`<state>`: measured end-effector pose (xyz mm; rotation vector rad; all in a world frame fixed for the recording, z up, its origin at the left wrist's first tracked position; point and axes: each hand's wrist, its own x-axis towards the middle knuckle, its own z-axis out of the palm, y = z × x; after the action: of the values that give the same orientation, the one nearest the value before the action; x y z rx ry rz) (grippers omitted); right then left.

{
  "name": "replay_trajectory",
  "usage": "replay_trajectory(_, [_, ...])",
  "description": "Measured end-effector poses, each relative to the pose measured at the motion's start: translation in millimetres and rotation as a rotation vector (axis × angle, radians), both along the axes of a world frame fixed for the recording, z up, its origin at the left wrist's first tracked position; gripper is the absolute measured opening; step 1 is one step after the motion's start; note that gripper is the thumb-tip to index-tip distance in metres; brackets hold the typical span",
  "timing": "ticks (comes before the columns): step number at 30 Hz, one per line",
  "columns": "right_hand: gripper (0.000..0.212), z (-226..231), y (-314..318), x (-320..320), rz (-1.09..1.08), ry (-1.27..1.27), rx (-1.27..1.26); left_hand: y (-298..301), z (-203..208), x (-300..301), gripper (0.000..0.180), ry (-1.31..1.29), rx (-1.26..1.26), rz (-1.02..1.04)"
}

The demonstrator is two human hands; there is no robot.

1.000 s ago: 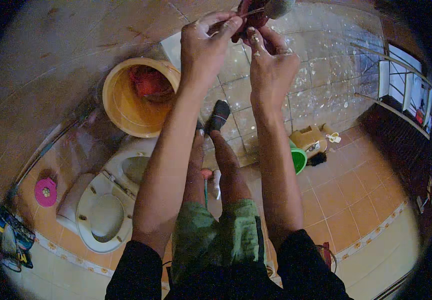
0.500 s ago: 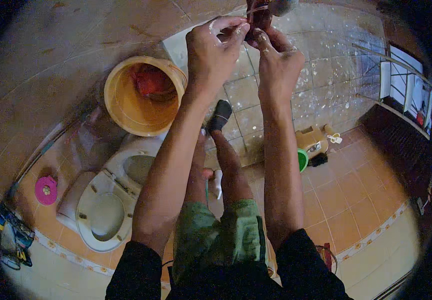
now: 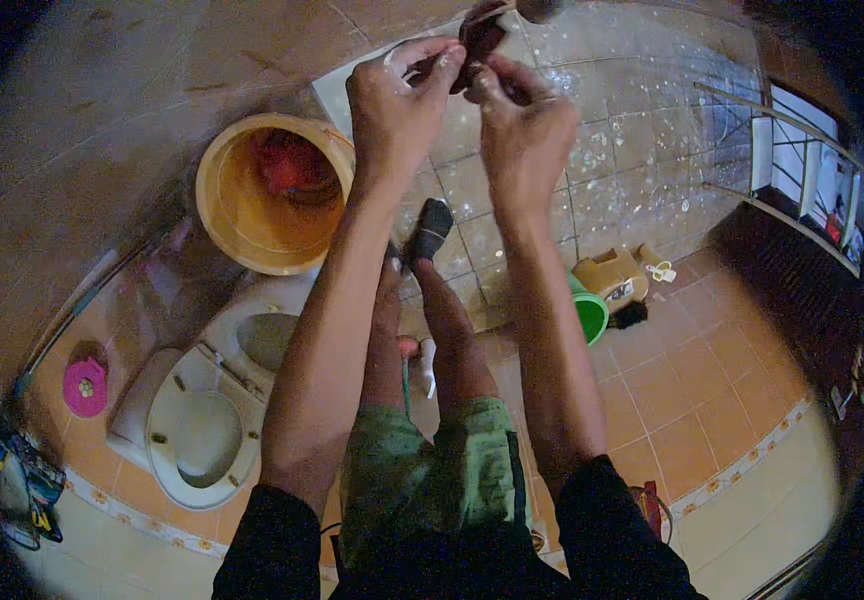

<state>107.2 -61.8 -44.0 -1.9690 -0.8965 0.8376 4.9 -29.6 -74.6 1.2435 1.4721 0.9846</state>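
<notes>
Both my arms reach up to the top of the view, where a dark reddish-brown piece (image 3: pixel 482 38) hangs, its kind unclear. My left hand (image 3: pixel 397 110) pinches its lower left side between thumb and fingers. Close beside it, my right hand (image 3: pixel 527 130) has thumb and forefinger pressed together at the piece's lower end. White specks dot the fingers of both hands. A grey rounded thing (image 3: pixel 539 9) sits against the piece at the frame's top edge, partly cut off.
An orange bucket (image 3: pixel 214 225) with red cloth inside stands left, above a toilet (image 3: pixel 162 440) with raised lid. On the right are a green pail (image 3: pixel 592 318), a tan container (image 3: pixel 612 275), a black brush (image 3: pixel 632 315) and a metal ladder-like frame (image 3: pixel 807 170). White spots cover the tiles.
Both hands and the dark piece have shifted a little left in view. The piece now leans more to the right at its top. Both hands keep their pinch.
</notes>
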Motion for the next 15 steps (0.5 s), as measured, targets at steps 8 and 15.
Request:
replay_trajectory(8, [0.023, -14.7, 4.8, 12.9, 0.009, 0.015, 0.043, -3.3, -3.7, -0.7, 0.025, -0.078, -0.096, -0.021])
replay_trajectory(15, [0.022, -16.3, 3.3, 3.1, 0.003, 0.050, 0.068, 1.0, -13.5, -12.6, 0.030, -0.247, -0.215, 0.053])
